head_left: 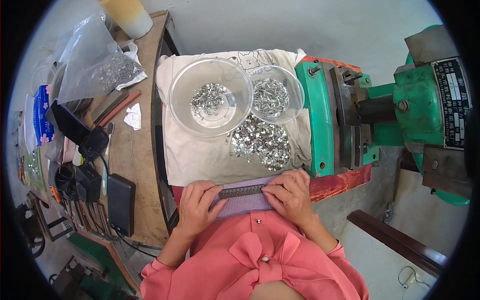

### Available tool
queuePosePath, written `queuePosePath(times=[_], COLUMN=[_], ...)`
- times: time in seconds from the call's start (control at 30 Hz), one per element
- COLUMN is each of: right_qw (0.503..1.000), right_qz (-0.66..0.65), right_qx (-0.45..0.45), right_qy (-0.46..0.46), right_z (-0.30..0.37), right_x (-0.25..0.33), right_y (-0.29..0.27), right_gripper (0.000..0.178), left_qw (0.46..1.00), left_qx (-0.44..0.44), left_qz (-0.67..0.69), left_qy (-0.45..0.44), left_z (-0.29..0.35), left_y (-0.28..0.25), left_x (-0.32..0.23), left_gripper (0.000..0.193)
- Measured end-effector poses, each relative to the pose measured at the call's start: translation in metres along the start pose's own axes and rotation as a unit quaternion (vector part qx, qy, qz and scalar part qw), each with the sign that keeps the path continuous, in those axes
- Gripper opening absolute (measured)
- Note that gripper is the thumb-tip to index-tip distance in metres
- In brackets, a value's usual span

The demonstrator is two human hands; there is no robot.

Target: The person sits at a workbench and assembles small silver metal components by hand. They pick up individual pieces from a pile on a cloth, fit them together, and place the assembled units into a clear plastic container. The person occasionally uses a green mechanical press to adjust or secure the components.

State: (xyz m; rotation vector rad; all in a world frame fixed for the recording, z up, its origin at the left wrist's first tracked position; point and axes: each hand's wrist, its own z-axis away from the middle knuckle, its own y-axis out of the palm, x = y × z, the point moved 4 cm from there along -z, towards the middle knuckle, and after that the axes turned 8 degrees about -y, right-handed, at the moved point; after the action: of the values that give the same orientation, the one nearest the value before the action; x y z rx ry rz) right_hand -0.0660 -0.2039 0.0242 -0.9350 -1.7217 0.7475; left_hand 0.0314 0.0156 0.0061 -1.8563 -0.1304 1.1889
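Note:
A dark metal strip with a row of small slots (242,192) lies level over a purple checked cloth (245,204), close to my body. My left hand (199,204) pinches its left end between thumb and fingers. At the right end, my right hand (291,196) grips it the same way. Just beyond the strip is a loose heap of small shiny flat metal pieces (262,145). Behind that heap stand a large clear plastic tub (175,107) with small metal parts inside and a smaller clear tub (300,95) of thin metal pins.
To the right stands a green press machine (322,120) on a red board (340,185). A pale cloth (192,162) covers the work surface. On the left, a wooden table (132,170) carries a black power bank (121,205), cables, files and a plastic bag of metal parts (112,72).

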Motion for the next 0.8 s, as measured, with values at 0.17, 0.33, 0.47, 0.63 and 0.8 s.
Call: queuePosePath(times=[0.17,0.33,0.47,0.63,0.8], right_qw=[0.999,1.0,1.0,0.997,0.997], right_qz=[0.03,0.012,0.023,0.052,0.057], right_qx=[0.003,0.02,0.016,-0.05,-0.052], right_qy=[-0.03,0.014,-0.008,-0.031,-0.02], right_z=[-0.002,-0.005,0.003,0.003,-0.004], right_x=[0.003,0.002,-0.002,-0.005,-0.012], right_y=[0.0,-0.005,0.001,-0.001,0.0], right_gripper=[0.021,0.026,0.03,0.029,0.03], left_qw=[1.0,1.0,0.999,0.996,0.999], left_qx=[0.002,0.014,0.015,-0.023,-0.003], left_qz=[-0.005,-0.019,-0.031,-0.054,-0.01], left_qy=[-0.013,-0.007,0.02,0.066,0.033], left_z=[0.004,0.002,-0.001,-0.015,-0.029], left_y=[-0.001,-0.001,-0.001,-0.004,0.002], left_x=[0.003,0.003,0.002,-0.003,0.006], left_gripper=[0.038,0.036,0.033,0.032,0.032])
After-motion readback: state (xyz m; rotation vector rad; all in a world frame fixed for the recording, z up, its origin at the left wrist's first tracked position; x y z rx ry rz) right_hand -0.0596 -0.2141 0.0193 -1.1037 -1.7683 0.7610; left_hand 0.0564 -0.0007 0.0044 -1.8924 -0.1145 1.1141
